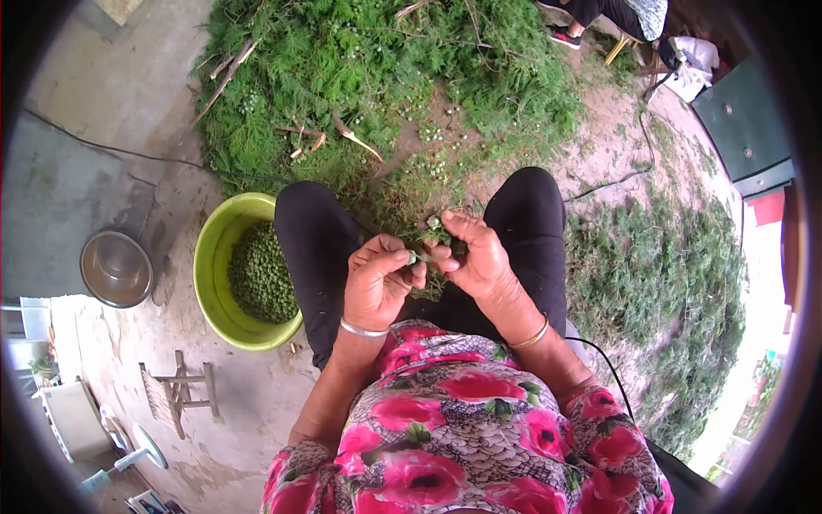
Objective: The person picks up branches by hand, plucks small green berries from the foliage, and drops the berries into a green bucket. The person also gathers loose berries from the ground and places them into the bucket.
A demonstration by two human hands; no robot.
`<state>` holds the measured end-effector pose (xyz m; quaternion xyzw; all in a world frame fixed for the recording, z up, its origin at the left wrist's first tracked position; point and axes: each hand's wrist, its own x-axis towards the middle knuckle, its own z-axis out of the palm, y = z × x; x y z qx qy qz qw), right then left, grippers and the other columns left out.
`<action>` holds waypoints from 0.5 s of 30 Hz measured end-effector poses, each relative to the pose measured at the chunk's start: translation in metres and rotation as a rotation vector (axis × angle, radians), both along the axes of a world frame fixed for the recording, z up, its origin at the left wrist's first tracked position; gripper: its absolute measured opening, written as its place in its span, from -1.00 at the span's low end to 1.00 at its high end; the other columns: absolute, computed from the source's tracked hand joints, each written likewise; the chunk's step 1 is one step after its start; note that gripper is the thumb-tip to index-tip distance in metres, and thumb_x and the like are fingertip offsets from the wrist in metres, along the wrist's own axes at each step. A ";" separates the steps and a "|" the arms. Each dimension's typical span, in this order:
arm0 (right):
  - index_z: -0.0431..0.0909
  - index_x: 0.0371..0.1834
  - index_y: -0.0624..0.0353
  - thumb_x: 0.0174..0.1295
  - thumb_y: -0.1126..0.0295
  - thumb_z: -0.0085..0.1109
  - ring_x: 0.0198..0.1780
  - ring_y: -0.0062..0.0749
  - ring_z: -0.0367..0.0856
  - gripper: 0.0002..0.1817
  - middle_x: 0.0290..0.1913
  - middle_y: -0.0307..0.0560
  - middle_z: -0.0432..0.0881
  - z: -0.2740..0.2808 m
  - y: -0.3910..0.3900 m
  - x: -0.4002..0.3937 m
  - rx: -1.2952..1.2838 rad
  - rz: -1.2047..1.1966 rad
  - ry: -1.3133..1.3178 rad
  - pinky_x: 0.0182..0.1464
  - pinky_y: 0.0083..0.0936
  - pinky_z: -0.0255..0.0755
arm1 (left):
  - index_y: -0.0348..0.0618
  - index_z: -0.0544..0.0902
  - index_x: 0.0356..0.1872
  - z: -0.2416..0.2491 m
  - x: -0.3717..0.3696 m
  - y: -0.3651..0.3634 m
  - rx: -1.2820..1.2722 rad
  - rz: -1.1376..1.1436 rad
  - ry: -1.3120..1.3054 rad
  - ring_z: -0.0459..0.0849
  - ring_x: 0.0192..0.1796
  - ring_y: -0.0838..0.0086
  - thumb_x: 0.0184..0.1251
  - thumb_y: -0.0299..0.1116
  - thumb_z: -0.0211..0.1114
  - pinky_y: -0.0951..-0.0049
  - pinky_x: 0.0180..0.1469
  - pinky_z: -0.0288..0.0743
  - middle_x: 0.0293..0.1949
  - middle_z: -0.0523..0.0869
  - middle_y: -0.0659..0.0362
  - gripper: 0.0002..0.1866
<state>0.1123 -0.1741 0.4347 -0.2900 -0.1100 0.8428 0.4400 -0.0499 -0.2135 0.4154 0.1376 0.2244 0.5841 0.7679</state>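
Between my knees, both hands are close together over a small green sprig (pixel 435 233) with pale round cones. My left hand (pixel 378 278), with a silver bangle at the wrist, pinches a small green piece (pixel 413 256) between thumb and fingertips. My right hand (pixel 475 255), with a gold bangle, has its fingers closed on the sprig. A yellow-green basin (pixel 205 283) stands beside my left leg, partly filled with small round green cones (pixel 259 276).
Ahead lies a big heap of green branches (pixel 342 64) with broken twigs. More cut greenery (pixel 659 283) spreads at the right. At the left are a metal bowl (pixel 117 268), a small wooden stool (pixel 180 390) and a cable. Another person (pixel 591 13) sits at the top right.
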 end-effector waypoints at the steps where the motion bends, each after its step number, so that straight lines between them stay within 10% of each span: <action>1: 0.50 -0.31 0.32 0.31 0.34 0.02 -0.56 -0.57 0.31 -0.78 -0.49 -0.10 0.49 0.002 -0.001 -0.002 0.023 0.016 -0.037 -0.62 -0.71 0.08 | -0.38 0.54 -0.24 -0.003 -0.001 0.000 0.015 0.005 0.015 0.66 -0.41 0.30 0.25 -0.55 0.14 0.37 -0.42 0.59 -0.34 0.64 -0.14 -0.88; 15: 0.55 -0.27 0.25 0.25 0.46 0.16 -0.47 -0.56 0.43 -0.91 -0.42 -0.15 0.56 -0.001 -0.007 -0.009 0.015 -0.092 0.023 -0.57 -0.70 0.20 | -0.32 0.54 -0.17 0.017 -0.018 -0.003 0.039 0.149 0.129 0.61 -0.29 0.41 0.29 -0.52 0.18 0.48 -0.28 0.48 -0.23 0.63 0.00 -0.86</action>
